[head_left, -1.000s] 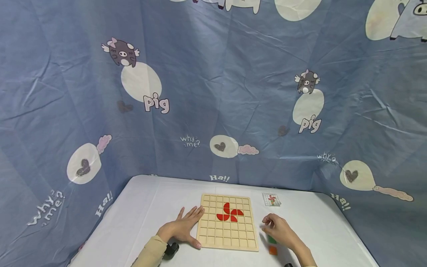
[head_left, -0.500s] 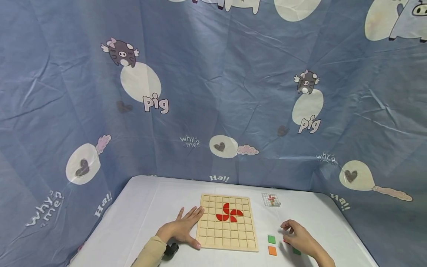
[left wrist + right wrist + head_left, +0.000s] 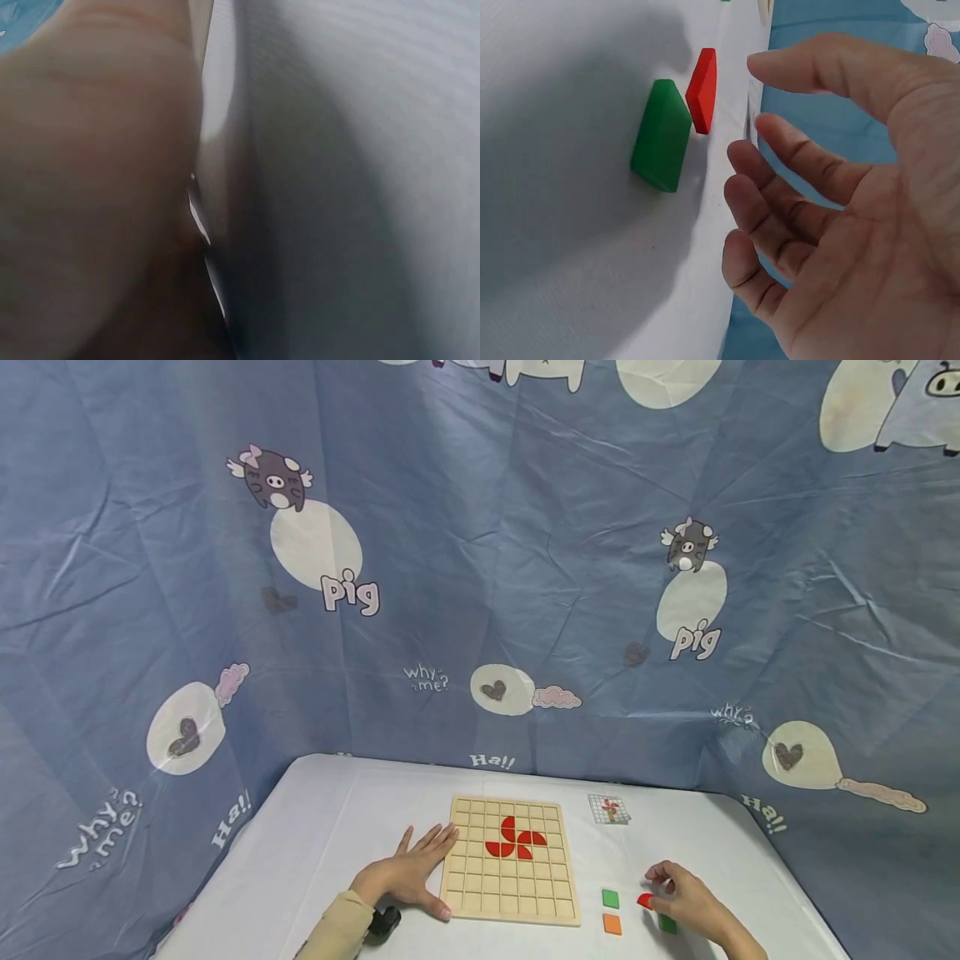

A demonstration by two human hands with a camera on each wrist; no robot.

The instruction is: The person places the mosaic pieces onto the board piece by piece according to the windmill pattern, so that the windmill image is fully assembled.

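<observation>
One red piece — below right fingers

Board, pale wood tone with a ruled grid of squares; pinwheel pieces, solid red; small square tiles, one green, one orange; loose curved piece, bright red; neighbouring block, deep green; card, white, gridded, its figure chiefly red; table, plain white; cloth backdrop, blue, printed with dark grey pigs, cream ovals, grey hearts, pink clouds and pale lettering; sleeve, beige.
</observation>
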